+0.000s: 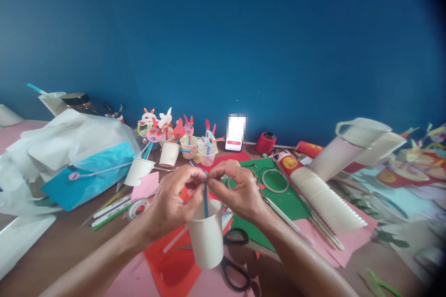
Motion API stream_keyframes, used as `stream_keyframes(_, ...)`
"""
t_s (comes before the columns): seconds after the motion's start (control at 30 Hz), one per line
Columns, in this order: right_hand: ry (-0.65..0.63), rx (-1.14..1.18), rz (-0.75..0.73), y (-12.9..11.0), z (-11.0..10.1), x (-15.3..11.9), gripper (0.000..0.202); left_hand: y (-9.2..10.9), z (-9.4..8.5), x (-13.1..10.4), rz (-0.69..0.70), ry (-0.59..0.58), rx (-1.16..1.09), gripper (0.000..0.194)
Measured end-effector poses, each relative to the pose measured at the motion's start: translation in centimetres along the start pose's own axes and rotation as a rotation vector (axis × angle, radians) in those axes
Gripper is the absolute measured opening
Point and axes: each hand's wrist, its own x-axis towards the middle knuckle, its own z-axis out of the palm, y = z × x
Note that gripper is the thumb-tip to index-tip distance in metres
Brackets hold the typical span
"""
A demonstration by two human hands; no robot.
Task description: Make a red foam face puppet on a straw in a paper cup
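Observation:
A white paper cup [205, 243] stands upright in front of me, with a blue straw [206, 202] rising out of it. At the straw's top end, my left hand [177, 192] pinches with thumb and fingertips. My right hand [240, 190] pinches at the same spot from the other side, so the fingertips nearly meet. Whatever else lies between the fingers is hidden. Black-handled scissors [236, 274] lie behind and beside the cup, on red paper [170, 267] and pink paper.
Several cups with paper animal faces on straws [208, 141] line the back, near a lit phone [234, 134]. Left are a plastic bag [66, 139], markers [111, 209] and a tape roll [138, 209]. Right are green paper [292, 204], a cup stack [324, 199] and a pitcher [348, 148].

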Motion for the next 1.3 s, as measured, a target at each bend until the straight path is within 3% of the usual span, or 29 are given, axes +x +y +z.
stream_keyframes(0.97,-0.033,-0.024,-0.032,-0.6,0.0,0.3,0.015,0.2,-0.4,0.2,-0.074,-0.070,-0.032,0.005)
stream_keyframes(1.3,-0.089,0.186,0.090,0.4,0.2,0.0,0.010,-0.1,-0.2,0.4,-0.182,-0.059,-0.163,0.003)
